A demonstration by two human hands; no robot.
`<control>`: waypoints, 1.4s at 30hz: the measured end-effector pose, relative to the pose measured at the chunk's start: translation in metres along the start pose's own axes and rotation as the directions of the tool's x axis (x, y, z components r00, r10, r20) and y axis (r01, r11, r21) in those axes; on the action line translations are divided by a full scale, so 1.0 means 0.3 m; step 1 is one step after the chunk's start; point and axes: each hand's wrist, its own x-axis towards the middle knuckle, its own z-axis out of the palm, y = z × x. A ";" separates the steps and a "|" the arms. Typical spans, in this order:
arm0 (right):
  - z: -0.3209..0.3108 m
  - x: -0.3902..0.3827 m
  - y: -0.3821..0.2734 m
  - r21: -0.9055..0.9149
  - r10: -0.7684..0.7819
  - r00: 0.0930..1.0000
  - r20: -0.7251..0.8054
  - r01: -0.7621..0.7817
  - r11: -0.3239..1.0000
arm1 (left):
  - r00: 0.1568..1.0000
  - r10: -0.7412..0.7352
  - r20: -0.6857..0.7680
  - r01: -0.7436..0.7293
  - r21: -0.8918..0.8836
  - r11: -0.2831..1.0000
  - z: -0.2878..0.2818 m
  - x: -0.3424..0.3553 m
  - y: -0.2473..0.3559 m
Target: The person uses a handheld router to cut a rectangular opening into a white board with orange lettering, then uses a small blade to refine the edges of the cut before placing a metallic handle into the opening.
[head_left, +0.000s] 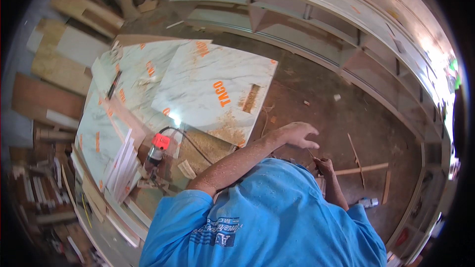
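Observation:
My left hand hovers open with fingers spread over the brown floor, just right of a white marble-pattern panel. My right hand is lower and closer to my blue shirt. It is closed around a thin stick that pokes up from the fist. A long wooden strip lies on the floor and runs right from that hand. The panel has a rectangular slot cut in it and sawdust near its front corner.
A red trim router with a black cord rests left of my arm, beside a bundle of white strips. More marble-pattern sheets lie under the panel. A long shelving frame curves across the top right. Wood offcuts pile up at left.

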 end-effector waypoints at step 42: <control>1.942 -0.981 -1.044 0.415 -0.269 0.765 0.585 0.003 0.910 | 0.635 -0.564 -0.528 0.043 -0.705 0.708 0.218 -2.161 0.375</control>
